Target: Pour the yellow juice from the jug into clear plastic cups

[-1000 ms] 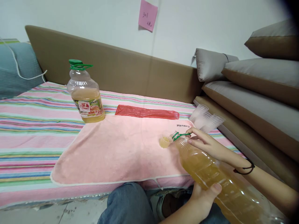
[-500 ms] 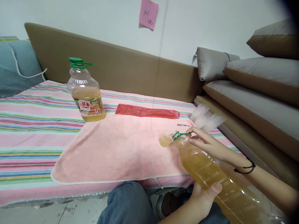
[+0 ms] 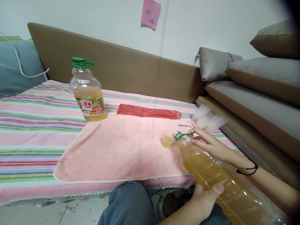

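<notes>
A tilted bottle (image 3: 206,165) has its mouth at a cup (image 3: 166,142) on the pink towel (image 3: 112,153). The right hand (image 3: 206,140) grips the bottle's green handle (image 3: 187,134); the left hand (image 3: 206,197) clasps its body. Another bottle (image 3: 87,93) stands upright by the towel's far left corner.

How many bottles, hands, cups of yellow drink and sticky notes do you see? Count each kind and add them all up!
Bottles: 2 (standing bottle, held bottle)
Hands: 2 (left hand, right hand)
Cup of yellow drink: 1
Sticky note: 1
Total: 6
</notes>
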A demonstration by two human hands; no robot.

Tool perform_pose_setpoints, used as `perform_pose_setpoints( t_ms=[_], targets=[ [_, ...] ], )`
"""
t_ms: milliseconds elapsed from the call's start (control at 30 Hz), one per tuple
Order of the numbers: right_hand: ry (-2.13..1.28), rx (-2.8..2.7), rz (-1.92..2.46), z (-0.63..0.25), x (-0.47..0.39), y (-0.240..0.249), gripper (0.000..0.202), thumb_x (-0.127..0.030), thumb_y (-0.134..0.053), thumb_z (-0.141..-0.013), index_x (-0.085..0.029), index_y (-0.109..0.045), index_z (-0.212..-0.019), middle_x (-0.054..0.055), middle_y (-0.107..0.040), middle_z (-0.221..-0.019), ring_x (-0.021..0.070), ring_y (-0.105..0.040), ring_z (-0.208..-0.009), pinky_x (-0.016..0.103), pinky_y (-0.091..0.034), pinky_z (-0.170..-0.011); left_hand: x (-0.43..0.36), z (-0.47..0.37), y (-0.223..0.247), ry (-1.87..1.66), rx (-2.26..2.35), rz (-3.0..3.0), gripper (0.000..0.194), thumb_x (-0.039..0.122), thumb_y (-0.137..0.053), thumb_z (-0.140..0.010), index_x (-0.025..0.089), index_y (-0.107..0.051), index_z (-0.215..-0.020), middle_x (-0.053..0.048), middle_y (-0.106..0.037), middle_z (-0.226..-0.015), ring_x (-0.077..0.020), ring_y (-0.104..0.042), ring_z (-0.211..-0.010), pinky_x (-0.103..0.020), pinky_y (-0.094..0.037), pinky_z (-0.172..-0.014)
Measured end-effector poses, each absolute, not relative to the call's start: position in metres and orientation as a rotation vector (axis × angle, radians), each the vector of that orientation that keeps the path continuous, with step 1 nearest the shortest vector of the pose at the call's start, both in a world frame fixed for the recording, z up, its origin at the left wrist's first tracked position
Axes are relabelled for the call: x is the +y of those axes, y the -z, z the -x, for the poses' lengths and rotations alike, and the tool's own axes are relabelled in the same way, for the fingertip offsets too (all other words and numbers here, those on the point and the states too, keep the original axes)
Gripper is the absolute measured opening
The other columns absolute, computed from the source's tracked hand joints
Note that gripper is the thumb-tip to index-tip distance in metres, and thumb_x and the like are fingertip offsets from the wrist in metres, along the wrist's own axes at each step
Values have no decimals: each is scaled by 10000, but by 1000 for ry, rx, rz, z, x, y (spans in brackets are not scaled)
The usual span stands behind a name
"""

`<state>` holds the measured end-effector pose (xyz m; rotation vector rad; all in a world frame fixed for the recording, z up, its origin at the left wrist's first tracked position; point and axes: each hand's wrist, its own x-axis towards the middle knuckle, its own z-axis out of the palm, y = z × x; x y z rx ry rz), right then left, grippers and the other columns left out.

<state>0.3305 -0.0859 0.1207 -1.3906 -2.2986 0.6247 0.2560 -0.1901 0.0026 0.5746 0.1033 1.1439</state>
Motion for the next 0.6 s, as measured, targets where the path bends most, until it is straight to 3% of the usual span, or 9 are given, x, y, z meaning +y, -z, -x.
perform_pose_setpoints(
  t_ms=[600],
  targets=[
    [-562,-2322,1393,-331,-85,-121,265,-483,-466,-919,-241,-521,-1013,50,-588,-1042,233,-553,-993,385,-428,-900,-192,-250,-7,-1107,152,-551,643,554,-738,-699,196,-630,-1223,-119,-643,-1276,-334,-553,-1233,-479,-394,-1081]
  ],
)
